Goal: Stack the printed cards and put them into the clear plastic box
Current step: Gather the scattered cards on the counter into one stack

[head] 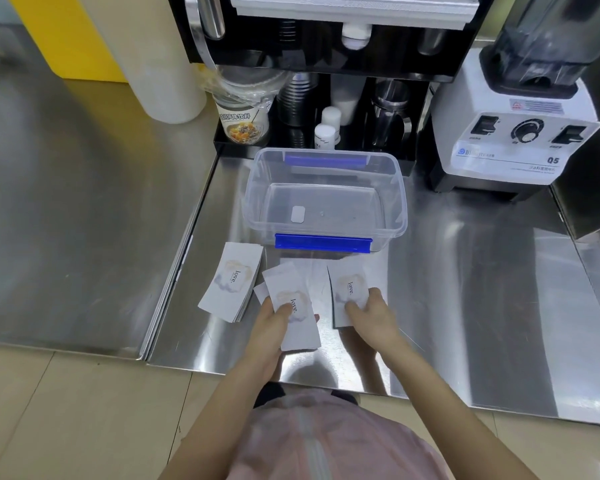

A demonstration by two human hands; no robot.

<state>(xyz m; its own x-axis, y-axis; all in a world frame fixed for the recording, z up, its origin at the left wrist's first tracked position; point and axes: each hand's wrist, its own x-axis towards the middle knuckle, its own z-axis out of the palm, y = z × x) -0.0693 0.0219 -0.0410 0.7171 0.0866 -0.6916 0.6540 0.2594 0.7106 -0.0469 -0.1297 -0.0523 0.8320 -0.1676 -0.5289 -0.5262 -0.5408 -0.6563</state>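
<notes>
White cards printed "love." lie on the steel counter in front of a clear plastic box (pixel 394 199) with blue clips. The box holds only a small white tag. A neat stack of cards (pixel 231 280) rests at the left. My left hand (pixel 272 327) grips a small bundle of cards (pixel 295 313) with the thumb on top. My right hand (pixel 373 311) pinches another card (pixel 349 289) by its lower right part. More loose cards (pixel 312 271) lie fanned between the two, partly hidden under the held ones.
A white blender base (pixel 510 140) stands at the back right. A black rack (pixel 326 109) with cups, small bottles and metal jugs sits right behind the box. A white roll (pixel 153 57) stands at the back left. The counter edge runs just below my hands.
</notes>
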